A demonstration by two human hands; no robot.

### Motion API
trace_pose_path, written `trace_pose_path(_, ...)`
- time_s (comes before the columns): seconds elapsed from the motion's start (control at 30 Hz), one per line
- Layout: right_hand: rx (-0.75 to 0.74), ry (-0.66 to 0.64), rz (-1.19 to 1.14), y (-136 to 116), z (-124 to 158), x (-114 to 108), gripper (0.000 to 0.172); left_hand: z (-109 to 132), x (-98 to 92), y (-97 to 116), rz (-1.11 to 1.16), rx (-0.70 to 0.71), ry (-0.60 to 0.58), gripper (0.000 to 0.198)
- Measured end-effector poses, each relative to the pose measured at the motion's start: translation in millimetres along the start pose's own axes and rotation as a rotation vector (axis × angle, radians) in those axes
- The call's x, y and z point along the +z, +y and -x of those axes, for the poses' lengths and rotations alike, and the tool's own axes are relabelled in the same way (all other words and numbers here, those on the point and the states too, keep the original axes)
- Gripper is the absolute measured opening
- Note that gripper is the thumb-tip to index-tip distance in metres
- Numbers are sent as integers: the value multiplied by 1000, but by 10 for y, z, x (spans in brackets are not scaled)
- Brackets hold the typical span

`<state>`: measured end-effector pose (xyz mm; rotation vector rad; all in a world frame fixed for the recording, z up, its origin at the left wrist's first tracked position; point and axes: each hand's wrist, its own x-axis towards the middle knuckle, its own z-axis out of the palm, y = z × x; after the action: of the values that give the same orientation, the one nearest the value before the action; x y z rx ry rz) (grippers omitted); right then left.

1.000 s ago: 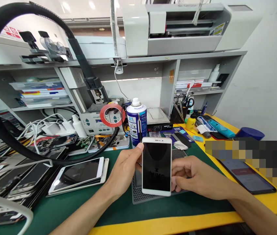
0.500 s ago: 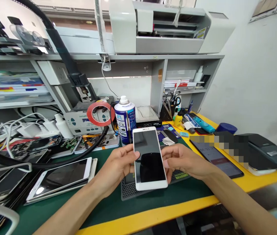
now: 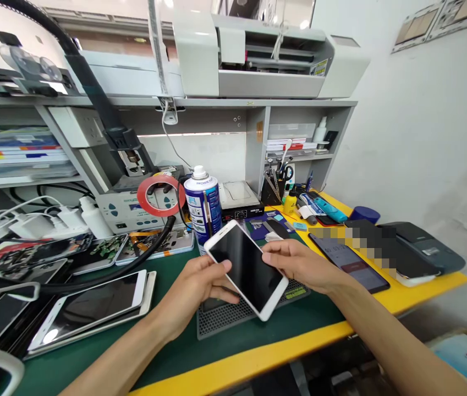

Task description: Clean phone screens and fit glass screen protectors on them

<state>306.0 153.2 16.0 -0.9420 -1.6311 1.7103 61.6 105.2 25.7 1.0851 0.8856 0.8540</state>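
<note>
A white smartphone [image 3: 246, 269] with a dark screen is held in the air between my two hands, its top edge tilted to the left. My left hand [image 3: 200, 291] grips its left edge, thumb over the screen and fingers behind. On the opposite edge, my right hand [image 3: 299, 264] has its thumb on the front, with the other fingers partly hidden behind the phone. Below the phone lies a grey perforated mat [image 3: 225, 324] on the green work mat [image 3: 167, 357].
A blue spray can [image 3: 203, 206] stands just behind the phone. At left lie a second white phone [image 3: 93, 308], circuit boards [image 3: 101, 253] and a thick black hose [image 3: 150, 247]. A dark tablet-like device [image 3: 349, 264] showing a timer rests at right.
The phone has turned anticlockwise from nearly upright to a slant, its top now toward the left. My right hand has shifted toward its upper right edge. The view has shifted slightly.
</note>
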Motion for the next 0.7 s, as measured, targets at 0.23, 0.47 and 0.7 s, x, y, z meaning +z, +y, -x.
trace_pose_path(0.23,71,22,155,-8,-27,-121,45,99,-171,208,-501,105,105,52)
trace_pose_path(0.47,79,-76,255,-58,-125,-86,46,205,-198,127,-1220,265,-11,82)
trace_pose_path(0.7,125,-115,399,-172,-361,-104,39,192,-295,117,-1386,182,-7,97)
